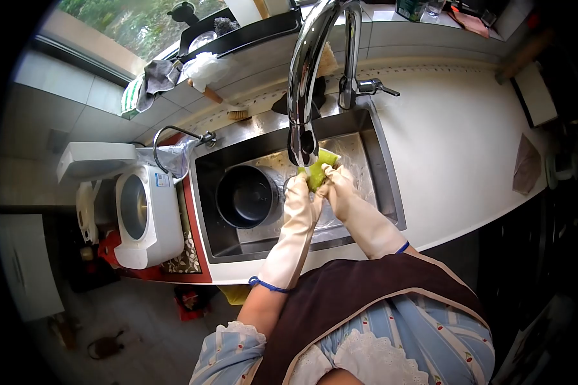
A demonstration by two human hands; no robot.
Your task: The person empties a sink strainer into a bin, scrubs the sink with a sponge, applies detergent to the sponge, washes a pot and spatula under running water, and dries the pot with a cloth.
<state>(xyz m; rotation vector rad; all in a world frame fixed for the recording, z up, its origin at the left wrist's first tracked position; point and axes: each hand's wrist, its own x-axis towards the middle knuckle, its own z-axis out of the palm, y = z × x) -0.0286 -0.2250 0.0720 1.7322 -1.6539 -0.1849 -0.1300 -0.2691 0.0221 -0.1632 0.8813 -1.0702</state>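
Both my hands wear long cream rubber gloves and meet over the sink (392, 186), under the faucet spout (304, 144). Between them is a green cloth (316, 178), bunched up. My left hand (300, 196) grips its near left side, and my right hand (340, 183) pinches its right side. Part of the cloth is hidden behind the spout and my fingers. Left of my hands, a dark round pot (245, 197) stands in the sink with its opening up. Whether water is running I cannot tell.
A white rice cooker (149, 215) with its lid raised stands left of the sink. A thin curved tap (164, 144) rises at the sink's left corner. A brush (236, 114) lies behind the sink. White countertop (456, 154) extends to the right.
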